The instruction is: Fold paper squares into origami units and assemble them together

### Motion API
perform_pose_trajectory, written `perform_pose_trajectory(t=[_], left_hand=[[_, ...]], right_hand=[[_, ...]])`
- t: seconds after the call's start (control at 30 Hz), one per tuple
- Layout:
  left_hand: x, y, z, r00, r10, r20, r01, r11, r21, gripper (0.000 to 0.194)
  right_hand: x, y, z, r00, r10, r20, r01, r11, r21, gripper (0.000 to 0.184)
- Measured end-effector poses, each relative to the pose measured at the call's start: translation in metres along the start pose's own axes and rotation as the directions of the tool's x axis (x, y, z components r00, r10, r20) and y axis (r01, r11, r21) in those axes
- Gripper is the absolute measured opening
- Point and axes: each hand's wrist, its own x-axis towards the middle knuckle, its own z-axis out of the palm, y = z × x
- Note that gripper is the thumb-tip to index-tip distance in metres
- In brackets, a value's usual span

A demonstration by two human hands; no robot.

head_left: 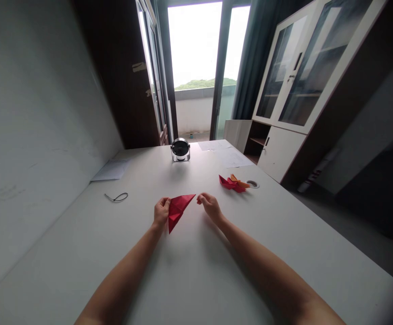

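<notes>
A red sheet of folded origami paper (179, 208) is held above the white table, creased into a pointed, triangular shape. My left hand (162, 209) pinches it along its left side, thumb on the near face. One sharp tip points right, toward my right hand (210, 205), and another points down. The fingers of my right hand are curled closed just beside the right tip, with a small gap between; I see nothing in them. Beyond it lie folded red paper pieces (232, 183) together with an orange one (239, 181).
A round black-and-silver device (180, 150) stands near the far edge of the table (189, 280). A white ring-shaped object (253, 184) sits by the folded pieces. At left are a black cable tie loop (117, 197) and paper sheets (110, 170); more sheets (232, 158) lie far right.
</notes>
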Motion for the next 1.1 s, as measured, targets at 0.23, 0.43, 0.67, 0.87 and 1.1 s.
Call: perform_pose_trajectory(t=[0.23,0.43,0.67,0.87,1.1], left_hand=[[-0.003,0.004,0.007,0.988,-0.152,0.000,0.148,0.965,-0.218,0.040],[0.004,-0.007,0.003,0.992,-0.126,0.002,0.124,0.971,-0.206,0.041],[0.004,-0.012,0.003,0.992,-0.126,0.024,0.128,0.972,-0.196,0.041],[0.002,-0.010,0.004,0.992,-0.118,0.043,0.124,0.979,-0.164,0.042],[0.001,-0.011,0.004,0.996,-0.085,0.028,0.088,0.990,-0.112,0.046]], right_hand=[[-0.011,-0.014,0.012,0.935,-0.014,0.354,-0.034,0.991,0.130,0.031],[-0.020,-0.026,0.022,0.892,0.017,0.453,-0.052,0.996,0.067,0.034],[-0.021,-0.030,0.024,0.899,0.016,0.437,-0.066,0.993,0.100,0.039],[-0.023,-0.028,0.027,0.897,0.012,0.442,-0.088,0.985,0.151,0.038],[-0.023,-0.030,0.029,0.893,0.055,0.447,-0.172,0.959,0.225,0.041]])
